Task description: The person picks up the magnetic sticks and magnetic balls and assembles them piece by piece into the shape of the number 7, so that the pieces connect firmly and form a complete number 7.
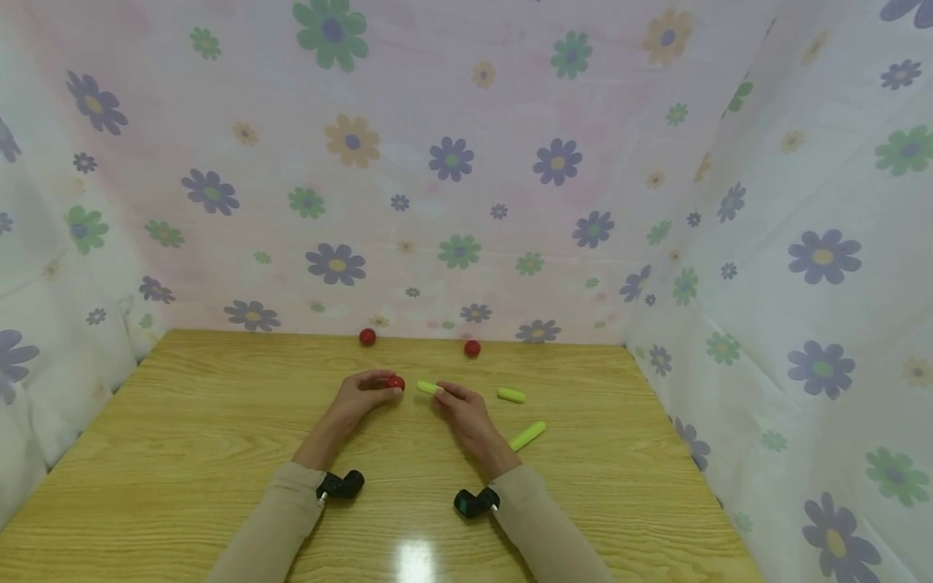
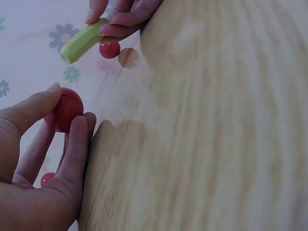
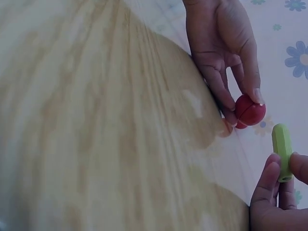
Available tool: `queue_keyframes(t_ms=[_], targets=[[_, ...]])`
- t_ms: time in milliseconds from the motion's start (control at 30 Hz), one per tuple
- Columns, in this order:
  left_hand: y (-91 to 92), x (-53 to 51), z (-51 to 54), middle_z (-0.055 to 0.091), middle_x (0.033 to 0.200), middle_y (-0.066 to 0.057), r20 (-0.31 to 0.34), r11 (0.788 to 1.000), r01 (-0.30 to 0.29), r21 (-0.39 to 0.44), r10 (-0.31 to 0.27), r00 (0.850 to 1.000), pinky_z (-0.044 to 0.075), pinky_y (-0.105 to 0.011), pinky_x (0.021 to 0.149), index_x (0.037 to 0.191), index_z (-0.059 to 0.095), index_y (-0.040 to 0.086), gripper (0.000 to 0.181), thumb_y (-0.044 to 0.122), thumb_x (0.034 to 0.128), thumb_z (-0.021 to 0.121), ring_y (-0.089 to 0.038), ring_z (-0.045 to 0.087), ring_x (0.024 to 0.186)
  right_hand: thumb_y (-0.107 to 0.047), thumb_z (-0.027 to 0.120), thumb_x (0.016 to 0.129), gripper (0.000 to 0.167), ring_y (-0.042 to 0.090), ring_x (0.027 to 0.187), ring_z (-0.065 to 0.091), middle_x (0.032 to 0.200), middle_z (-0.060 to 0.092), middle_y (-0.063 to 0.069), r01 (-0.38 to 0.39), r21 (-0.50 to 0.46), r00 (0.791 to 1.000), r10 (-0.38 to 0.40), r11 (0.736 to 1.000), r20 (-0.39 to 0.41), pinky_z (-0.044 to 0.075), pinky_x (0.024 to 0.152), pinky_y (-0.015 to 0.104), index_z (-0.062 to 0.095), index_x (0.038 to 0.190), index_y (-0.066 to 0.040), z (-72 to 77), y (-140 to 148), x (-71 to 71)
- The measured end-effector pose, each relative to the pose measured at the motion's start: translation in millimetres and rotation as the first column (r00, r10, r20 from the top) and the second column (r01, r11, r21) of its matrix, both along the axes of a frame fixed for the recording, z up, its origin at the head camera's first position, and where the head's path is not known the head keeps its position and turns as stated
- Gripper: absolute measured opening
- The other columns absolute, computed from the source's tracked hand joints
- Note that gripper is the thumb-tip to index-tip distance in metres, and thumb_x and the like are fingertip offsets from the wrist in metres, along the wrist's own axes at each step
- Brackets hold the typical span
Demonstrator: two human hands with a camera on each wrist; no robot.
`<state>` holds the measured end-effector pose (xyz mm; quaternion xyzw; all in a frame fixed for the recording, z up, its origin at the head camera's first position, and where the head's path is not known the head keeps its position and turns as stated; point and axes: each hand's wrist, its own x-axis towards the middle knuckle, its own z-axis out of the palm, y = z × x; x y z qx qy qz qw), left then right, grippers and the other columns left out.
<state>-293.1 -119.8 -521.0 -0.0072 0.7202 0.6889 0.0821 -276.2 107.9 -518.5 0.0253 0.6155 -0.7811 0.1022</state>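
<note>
My left hand [image 1: 355,398] pinches a glossy red ball [image 1: 396,383] between thumb and fingers, just above the table. A thin seam line runs across this ball [image 2: 68,110] in the left wrist view. To its right, my right hand [image 1: 466,414] grips a short light-green ribbed rod [image 1: 428,388] by one end. The rod's free end points left toward the ball, with a gap between them. In the right wrist view a small hole shows in the near end of the rod [image 3: 282,151].
Two more red balls [image 1: 368,337] [image 1: 472,348] lie near the table's back edge. Another short green rod [image 1: 511,395] and a longer one [image 1: 529,435] lie right of my right hand; the forearm partly hides the longer one. Flower-patterned cloth [image 1: 437,202] hangs behind the wooden table [image 1: 219,429].
</note>
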Motion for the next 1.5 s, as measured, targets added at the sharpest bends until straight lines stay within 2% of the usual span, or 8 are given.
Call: queue_keyframes(t_ms=[133, 333, 533, 733, 933, 1100, 1500], targets=[[-0.1, -2.3, -0.3, 0.063, 0.133, -0.016, 0.04, 1.0, -0.015, 0.012, 0.015, 0.999, 0.051, -0.022, 0.083, 0.136, 0.063, 0.003, 0.052, 0.02, 0.0897, 0.081, -0.012, 0.062, 0.103, -0.001, 0.059, 0.102, 0.036, 0.011, 0.093, 0.068, 0.111, 0.064, 0.009, -0.003, -0.037, 1.0, 0.004, 0.999, 0.011, 0.056, 0.089, 0.024, 0.055, 0.133, 0.014, -2.2, -1, -5.9], [0.0, -2.0, 1.3, 0.064, 0.133, -0.017, 0.057, 1.0, -0.01, 0.026, 0.009, 0.998, 0.052, -0.021, 0.082, 0.138, 0.062, 0.0, 0.053, 0.018, 0.0908, 0.079, -0.007, 0.062, 0.099, -0.002, 0.06, 0.102, 0.033, 0.011, 0.091, 0.071, 0.108, 0.066, 0.009, -0.016, -0.05, 0.998, 0.019, 0.999, 0.056, 0.057, 0.088, 0.023, 0.057, 0.132, 0.012, -1.5, 1, -10.0], [0.1, -1.5, 1.0, 0.061, 0.138, -0.017, 0.078, 0.999, 0.0, 0.037, -0.003, 0.997, 0.052, -0.02, 0.083, 0.138, 0.061, 0.0, 0.052, 0.017, 0.0916, 0.079, -0.007, 0.062, 0.102, -0.003, 0.061, 0.101, 0.033, 0.012, 0.093, 0.071, 0.109, 0.066, 0.009, -0.033, -0.046, 0.997, 0.036, 0.998, 0.064, 0.056, 0.091, 0.025, 0.058, 0.131, 0.011, -2.2, 2, -11.0], [0.1, -0.3, -0.5, 0.059, 0.142, -0.017, 0.064, 1.0, 0.01, 0.02, -0.011, 0.998, 0.051, -0.022, 0.086, 0.14, 0.061, 0.002, 0.055, 0.02, 0.0915, 0.079, -0.011, 0.06, 0.109, -0.001, 0.061, 0.101, 0.034, 0.013, 0.092, 0.072, 0.105, 0.068, 0.009, -0.045, -0.047, 0.997, 0.048, 0.998, 0.062, 0.057, 0.09, 0.025, 0.056, 0.132, 0.013, -3.1, 3, -11.5], [0.2, 1.2, -1.8, 0.062, 0.138, -0.016, 0.035, 1.0, 0.017, 0.017, -0.018, 0.999, 0.051, -0.022, 0.085, 0.139, 0.061, 0.001, 0.054, 0.02, 0.0922, 0.078, -0.009, 0.06, 0.106, 0.001, 0.06, 0.101, 0.034, 0.013, 0.09, 0.072, 0.102, 0.068, 0.008, -0.05, -0.051, 0.998, 0.052, 0.997, 0.036, 0.058, 0.087, 0.025, 0.055, 0.131, 0.015, -3.6, 3, -12.0], [0.7, 1.8, -1.6, 0.063, 0.136, -0.015, 0.035, 1.0, 0.011, 0.006, -0.011, 0.999, 0.051, -0.021, 0.084, 0.137, 0.063, 0.002, 0.052, 0.023, 0.0926, 0.078, -0.01, 0.06, 0.105, 0.002, 0.059, 0.101, 0.032, 0.012, 0.088, 0.072, 0.101, 0.068, 0.007, -0.047, -0.048, 0.998, 0.049, 0.998, 0.038, 0.058, 0.085, 0.024, 0.057, 0.13, 0.015, -3.6, 1, -12.1], [2.5, 3.4, -2.0, 0.065, 0.131, -0.013, 0.024, 1.0, 0.012, -0.011, -0.012, 1.0, 0.05, -0.024, 0.083, 0.133, 0.065, 0.001, 0.05, 0.023, 0.0911, 0.08, -0.012, 0.06, 0.101, -0.001, 0.06, 0.102, 0.036, 0.012, 0.092, 0.072, 0.106, 0.068, 0.009, -0.079, -0.023, 0.997, 0.079, 0.997, 0.022, 0.057, 0.091, 0.027, 0.054, 0.135, 0.014, -4.1, 4, -10.0]])
